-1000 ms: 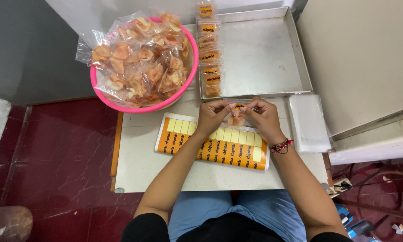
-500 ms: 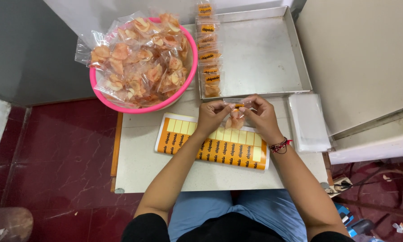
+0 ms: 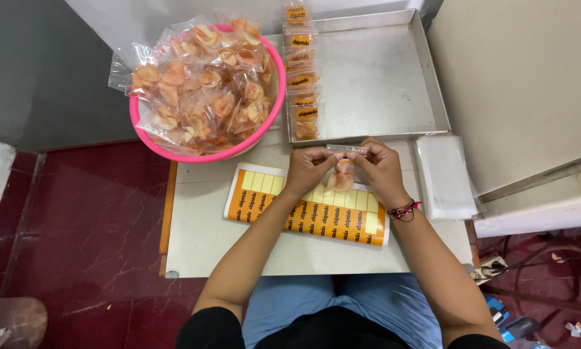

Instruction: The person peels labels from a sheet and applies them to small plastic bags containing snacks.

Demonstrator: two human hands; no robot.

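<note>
One small white table (image 3: 200, 239), with everything else sitting on it. One steel tray (image 3: 381, 77) at the far right, shallow, mostly bare metal. One pink basin (image 3: 271, 113) at the far left, heaped with clear packets of orange chips (image 3: 200, 84), too many and too jumbled to count. One stack of empty clear bags (image 3: 444, 178) at the right edge, just beside the tray's near corner. One orange and yellow sticker sheet (image 3: 303, 216) lying flat under the hands, a fair number of labels already peeled off the top row. One column of labelled chip packets (image 3: 301, 77) down the tray's left side, roughly seven, the topmost poking past the tray rim.

Two hands, raised just over the sticker sheet. Left hand (image 3: 308, 169) and right hand (image 3: 381, 171) both pinched narrow on one small chip packet (image 3: 344, 171), fingertips on its sealed top strip, one hand at each end. One red and black thread bracelet (image 3: 403, 210) on the right wrist.

Compared with half a second back: hardly any change. Same pinch, same spot above the sheet, basin and tray unmoved. Packet hangs maybe a touch lower between the hands, hard to tell for sure.

Orientation of the packet: top strip runs left to right, parallel to the near table edge, sealed edge up and away from the body, chip-filled belly hanging down toward the sheet. Can't tell if it touches the sheet.
</note>
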